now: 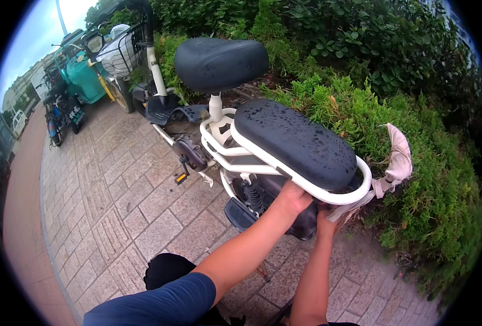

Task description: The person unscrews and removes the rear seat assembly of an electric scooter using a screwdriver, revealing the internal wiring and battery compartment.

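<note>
A white-framed electric bike (227, 155) stands before me, its wet black rear seat (298, 142) ringed by a white tube rack (333, 196). My left hand (297, 198) reaches under the rack's near rail, its fingers hidden behind the tube. Just right of it, my right hand (326, 221) is raised below the rack's rear end, beside a pale pinkish cloth strip (396, 160) wound at the rail. What its fingers do is hidden too. Below my left hand lie the dark rear wheel cover and a black shock absorber (253, 196).
A black saddle (219, 62) rises ahead of the rear seat. A pedal (182, 177) sticks out on the near side, above a black footrest (240, 214). Green bushes (431, 206) crowd the right. Farther off on the paving stand a teal three-wheeler (83, 76) and a small motorbike (61, 117).
</note>
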### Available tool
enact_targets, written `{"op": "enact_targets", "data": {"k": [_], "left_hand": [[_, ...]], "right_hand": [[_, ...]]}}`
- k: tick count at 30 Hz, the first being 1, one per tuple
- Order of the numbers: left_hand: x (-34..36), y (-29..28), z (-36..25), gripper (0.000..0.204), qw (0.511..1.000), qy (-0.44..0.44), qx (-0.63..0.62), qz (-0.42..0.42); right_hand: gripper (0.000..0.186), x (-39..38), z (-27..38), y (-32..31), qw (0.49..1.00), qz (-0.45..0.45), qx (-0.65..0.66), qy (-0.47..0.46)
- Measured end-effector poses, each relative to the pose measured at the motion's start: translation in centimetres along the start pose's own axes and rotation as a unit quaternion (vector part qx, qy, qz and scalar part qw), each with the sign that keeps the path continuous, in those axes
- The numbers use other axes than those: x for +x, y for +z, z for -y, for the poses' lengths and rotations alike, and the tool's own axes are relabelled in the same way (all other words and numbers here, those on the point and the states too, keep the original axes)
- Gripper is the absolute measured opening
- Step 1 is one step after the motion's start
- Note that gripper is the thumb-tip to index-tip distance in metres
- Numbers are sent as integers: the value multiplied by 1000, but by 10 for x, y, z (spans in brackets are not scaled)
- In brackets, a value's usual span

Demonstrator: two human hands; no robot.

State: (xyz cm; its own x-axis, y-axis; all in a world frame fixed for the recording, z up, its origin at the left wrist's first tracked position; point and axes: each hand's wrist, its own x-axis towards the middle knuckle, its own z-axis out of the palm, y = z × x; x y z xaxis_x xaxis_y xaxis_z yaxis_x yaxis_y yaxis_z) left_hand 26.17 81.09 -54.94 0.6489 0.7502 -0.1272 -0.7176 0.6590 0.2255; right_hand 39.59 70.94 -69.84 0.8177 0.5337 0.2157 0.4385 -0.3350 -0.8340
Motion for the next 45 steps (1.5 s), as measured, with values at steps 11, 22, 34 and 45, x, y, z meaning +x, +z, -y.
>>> {"op": "enact_targets", "data": {"k": [11,22,34,45], "left_hand": [[-13,19,5,40,1000,-2,22,-5],[-11,12,-1,45,997,14,36,64],[-10,20,6,42,994,64,83,-18],[-8,16,7,40,990,87,108,-25]], "right_hand": [[78,-10,24,-26,989,9,-112,-91],[72,-14,19,-13,982,-52,-107,-144],[19,-19,29,-45,988,-23,125,-90],[21,-8,60,-51,992,61,95,-52]]}}
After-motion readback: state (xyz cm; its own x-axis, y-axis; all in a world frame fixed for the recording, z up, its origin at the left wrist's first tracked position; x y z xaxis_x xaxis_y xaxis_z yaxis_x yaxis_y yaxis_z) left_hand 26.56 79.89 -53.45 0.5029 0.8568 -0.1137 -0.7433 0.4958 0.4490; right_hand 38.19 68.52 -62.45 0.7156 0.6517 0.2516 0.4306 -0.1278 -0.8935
